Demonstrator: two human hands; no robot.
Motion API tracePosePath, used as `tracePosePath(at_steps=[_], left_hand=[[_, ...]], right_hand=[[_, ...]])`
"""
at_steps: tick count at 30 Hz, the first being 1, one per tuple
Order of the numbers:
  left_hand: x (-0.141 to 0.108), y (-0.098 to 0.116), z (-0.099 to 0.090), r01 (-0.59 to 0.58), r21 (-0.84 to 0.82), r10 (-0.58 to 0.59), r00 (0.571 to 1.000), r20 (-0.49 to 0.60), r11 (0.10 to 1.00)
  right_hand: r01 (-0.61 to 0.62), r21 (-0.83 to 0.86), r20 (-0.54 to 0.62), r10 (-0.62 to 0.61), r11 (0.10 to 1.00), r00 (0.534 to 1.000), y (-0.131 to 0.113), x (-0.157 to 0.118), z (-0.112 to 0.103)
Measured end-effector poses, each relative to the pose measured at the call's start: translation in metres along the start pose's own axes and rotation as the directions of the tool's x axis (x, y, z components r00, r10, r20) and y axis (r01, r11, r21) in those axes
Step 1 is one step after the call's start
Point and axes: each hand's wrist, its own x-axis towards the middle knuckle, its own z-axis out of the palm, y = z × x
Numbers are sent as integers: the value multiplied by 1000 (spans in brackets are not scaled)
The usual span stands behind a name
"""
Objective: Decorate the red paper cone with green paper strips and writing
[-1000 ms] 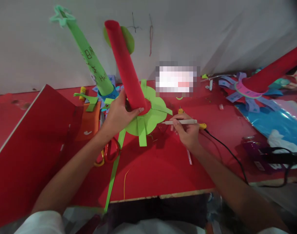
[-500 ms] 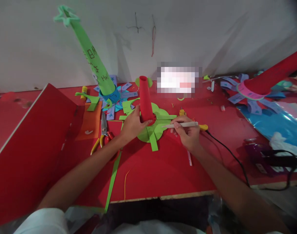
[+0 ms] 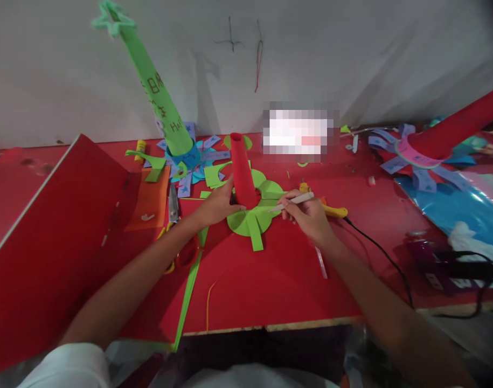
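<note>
One red tube (image 3: 244, 175), base against the left fingers (image 3: 226, 191)

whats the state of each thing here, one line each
Red tube, upright on the green base, left hand against it
Pen, in right hand, tip at the green base
Green tube, standing
Scissors, lying, partly hidden
Yellow corded tool, lying; on or off unclear
Red board, slanted upward

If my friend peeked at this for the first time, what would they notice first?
Probably the tall green tube at the back left, with a pale green star on top. Next, in the middle, the red tube on green paper, with the left hand at its base and the right hand holding a white pen. Far right, another red tube has a pink ring.
</note>
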Motion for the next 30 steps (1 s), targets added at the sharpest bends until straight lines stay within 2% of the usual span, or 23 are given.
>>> tracePosePath(at_steps=[3,5,7,9,11,13,16,17,19,21,23,25,30], left_hand=[[-2,7,2,19,49,-18,1000,-17,999],[-3,10,5,28,54,-25,998,-53,998],[-4,11,8,41,48,-36,994,-100,998],[-3,8,11,51,51,-44,991,-126,997],[-2,4,14,44,50,-38,993,-115,998],[0,0,14,-3,28,5,995,-95,1000],[0,1,3,-97,-12,95,990,-100,995],[-1,4,-4,-90,7,90,991,-101,996],[-5,14,-22,32,88,-24,995,-97,996],[-9,25,-38,131,210,-137,991,12,969],[-13,35,-45,118,330,-173,975,142,937],[-14,40,-42,72,387,-158,968,196,919],[-10,34,-15,58,411,-159,963,216,910]], right_hand=[[33,-44,-102,-37,998,994,1,0,0],[111,-174,-212,-147,978,966,-2,-5,0],[192,-318,-267,-283,928,921,-9,-10,1],[226,-285,-223,-294,932,929,-15,-12,3],[175,-123,-109,-188,977,976,-17,-12,5],[86,32,11,-87,996,996,-16,-9,7],[23,149,80,-35,989,996,-8,-6,11],[14,165,84,-28,986,996,-6,-5,12],[9,178,65,-21,984,998,-1,-4,14],[25,174,40,-33,984,999,2,-3,15],[60,144,32,-65,988,997,3,-2,16],[86,97,57,-91,992,994,3,0,16],[70,70,135,-79,995,988,1,4,18]])
